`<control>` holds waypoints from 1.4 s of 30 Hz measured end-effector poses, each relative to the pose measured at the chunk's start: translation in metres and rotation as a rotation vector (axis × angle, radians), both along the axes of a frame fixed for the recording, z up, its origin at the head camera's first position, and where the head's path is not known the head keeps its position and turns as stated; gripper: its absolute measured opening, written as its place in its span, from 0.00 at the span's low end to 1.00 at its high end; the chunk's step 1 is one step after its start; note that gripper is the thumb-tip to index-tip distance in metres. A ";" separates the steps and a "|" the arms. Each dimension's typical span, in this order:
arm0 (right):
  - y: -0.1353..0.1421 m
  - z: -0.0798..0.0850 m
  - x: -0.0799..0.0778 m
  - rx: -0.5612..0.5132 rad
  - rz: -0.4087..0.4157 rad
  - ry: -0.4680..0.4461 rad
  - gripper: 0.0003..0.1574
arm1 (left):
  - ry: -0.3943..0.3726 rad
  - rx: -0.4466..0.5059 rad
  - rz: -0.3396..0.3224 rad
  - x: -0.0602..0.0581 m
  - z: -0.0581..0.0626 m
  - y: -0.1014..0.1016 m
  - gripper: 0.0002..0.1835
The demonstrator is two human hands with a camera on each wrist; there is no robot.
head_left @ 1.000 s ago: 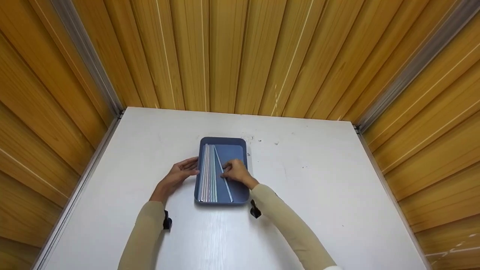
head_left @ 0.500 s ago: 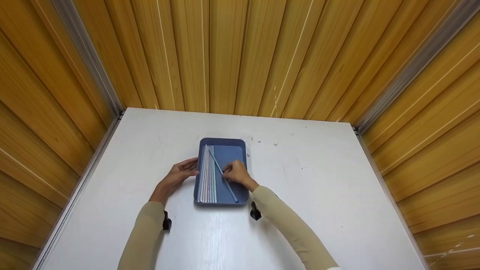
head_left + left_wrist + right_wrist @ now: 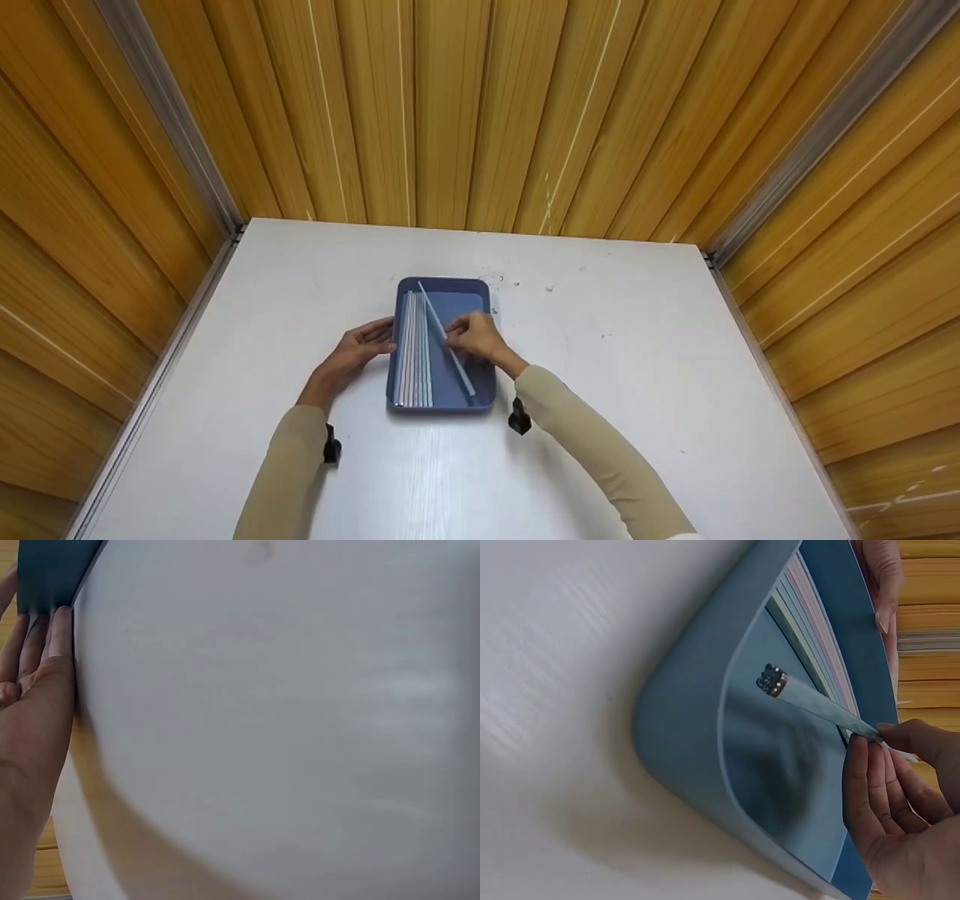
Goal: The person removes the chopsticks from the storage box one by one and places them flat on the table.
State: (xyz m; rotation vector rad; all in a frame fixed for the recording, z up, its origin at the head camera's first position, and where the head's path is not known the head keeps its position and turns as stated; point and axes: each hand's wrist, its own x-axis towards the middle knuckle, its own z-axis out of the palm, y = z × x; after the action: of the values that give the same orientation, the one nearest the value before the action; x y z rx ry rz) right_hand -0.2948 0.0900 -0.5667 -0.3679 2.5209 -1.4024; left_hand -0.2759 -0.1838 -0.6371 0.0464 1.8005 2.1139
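Observation:
In the head view, a blue rectangular tray (image 3: 463, 301) stands on the table. Pastel pencils (image 3: 413, 356) lie side by side along its left wall. My right hand (image 3: 480, 337) pinches a pale blue pencil (image 3: 462, 373) between thumb and fingers, holding it aslant above the tray floor. In the right wrist view, the held pencil (image 3: 817, 703) has a dark, sparkling studded end pointing at the tray's near corner. My left hand (image 3: 352, 356) rests against the tray's left outer wall, fingers extended. In the left wrist view, its fingertips touch the tray wall (image 3: 52, 574).
The white table (image 3: 615, 390) surrounds the tray, with small dark marks (image 3: 550, 289) beyond its upper right. Yellow wood-patterned walls (image 3: 450, 112) close off the back and both sides.
The held pencil has swung and lifted: its far end moved left, then back right and up near the tray's far wall. My right hand rose slightly. My left hand stays put.

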 end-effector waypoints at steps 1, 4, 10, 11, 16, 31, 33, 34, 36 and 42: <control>0.002 0.002 0.000 0.010 0.001 0.011 0.13 | -0.001 -0.001 -0.002 0.000 0.000 0.000 0.39; 0.009 0.006 0.000 0.030 -0.004 0.054 0.12 | -0.003 0.000 -0.003 -0.001 0.000 0.002 0.39; 0.027 0.012 0.001 0.033 -0.053 0.058 0.13 | 0.003 0.002 -0.016 -0.004 -0.002 0.006 0.38; 0.031 0.013 0.001 0.031 -0.059 0.053 0.13 | 0.004 0.000 -0.017 -0.005 -0.002 0.006 0.38; 0.050 0.021 0.004 -0.029 -0.082 -0.026 0.15 | 0.000 0.001 -0.022 -0.005 -0.004 0.008 0.38; 0.103 0.026 0.000 -0.122 -0.198 -0.118 0.15 | -0.011 0.006 0.007 -0.001 -0.003 0.006 0.39; 0.108 0.023 0.001 -0.119 -0.226 -0.120 0.13 | -0.013 0.009 0.009 -0.001 -0.003 0.005 0.38; 0.110 0.020 0.002 -0.118 -0.240 -0.129 0.13 | -0.012 0.003 0.008 -0.001 -0.004 0.005 0.38; 0.114 0.015 0.003 -0.118 -0.253 -0.137 0.13 | -0.005 -0.012 -0.001 0.000 -0.004 0.003 0.38; 0.119 0.000 0.007 -0.093 -0.277 -0.157 0.14 | -0.006 -0.033 0.001 0.002 0.000 0.000 0.39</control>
State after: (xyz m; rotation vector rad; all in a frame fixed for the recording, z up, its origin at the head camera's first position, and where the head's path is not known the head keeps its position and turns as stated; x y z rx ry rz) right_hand -0.2883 0.2088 -0.5670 0.0782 2.4542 -1.5817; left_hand -0.2737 -0.1842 -0.6368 0.0311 1.8321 2.0823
